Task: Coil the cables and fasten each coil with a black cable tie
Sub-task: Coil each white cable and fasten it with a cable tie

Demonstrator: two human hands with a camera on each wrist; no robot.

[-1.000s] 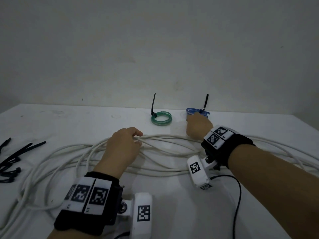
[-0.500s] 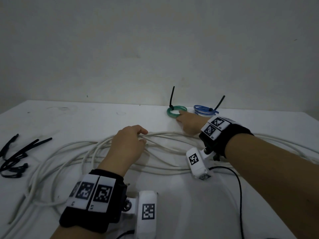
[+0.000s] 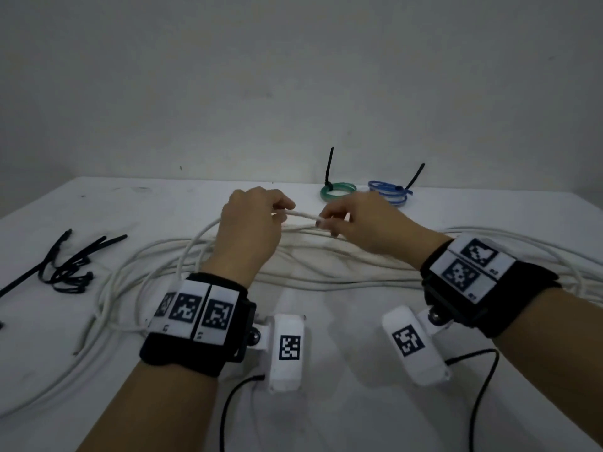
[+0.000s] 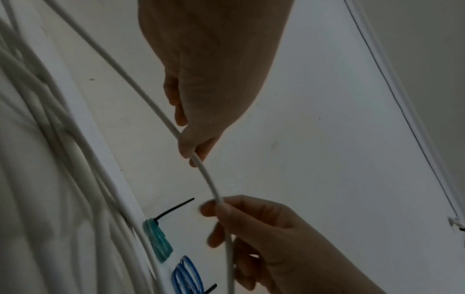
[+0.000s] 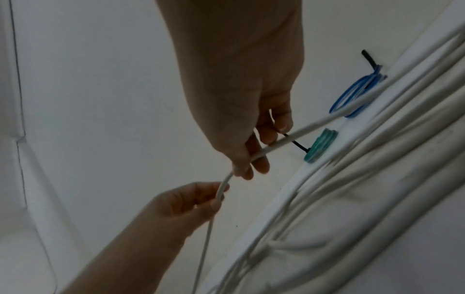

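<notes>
A long white cable [image 3: 326,265] lies in loose loops across the white table [image 3: 326,402]. Both hands hold one strand [image 3: 303,215] of it lifted above the pile. My left hand [image 3: 280,212] pinches the strand between thumb and fingers [image 4: 191,151]. My right hand [image 3: 323,220] pinches it a short way to the right [image 5: 241,165]. Behind the hands lie a green coil [image 3: 337,192] and a blue coil [image 3: 390,194], each fastened with a black cable tie [image 3: 329,168] whose tail sticks up.
Several loose black cable ties [image 3: 68,265] lie at the table's left side. The cable's loops spread to the left edge [image 3: 107,305] and far right [image 3: 554,252]. A wall stands close behind the coils. Black wrist-camera leads [image 3: 228,406] trail toward me.
My right hand came back from the green coil at the rear and took hold of the white cable. Both hands rose and lifted one strand off the pile.
</notes>
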